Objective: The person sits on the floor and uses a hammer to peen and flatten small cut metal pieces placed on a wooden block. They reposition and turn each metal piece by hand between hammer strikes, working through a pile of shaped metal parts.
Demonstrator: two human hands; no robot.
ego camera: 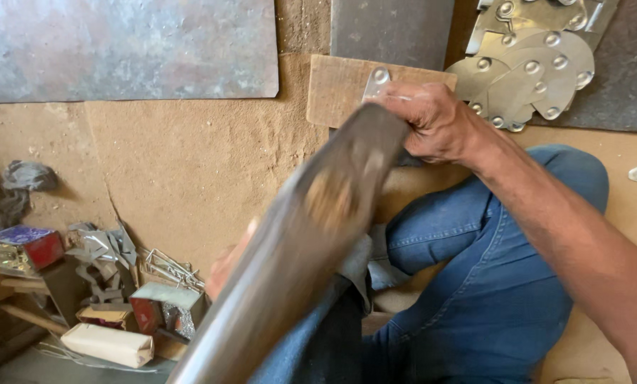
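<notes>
Nearest us, a long metal bar (297, 249) slants across our lap, blurred. Our left hand (226, 267) is mostly hidden behind the bar, so we cannot tell its grip. Above the bar's upper end, our right hand (432, 121) is clenched on it and pins a small metal piece (377, 82) against a wooden block (340, 89). Beyond the bar, shaped metal pieces (532, 71) lie piled, seemingly finished; this one looks midway.

To your far left you have small boxes, one with a red side (25, 247), beside a heap of metal scraps (105, 259), a large metal sheet (126, 46) above, and riveted silver plates (532, 60) top right.
</notes>
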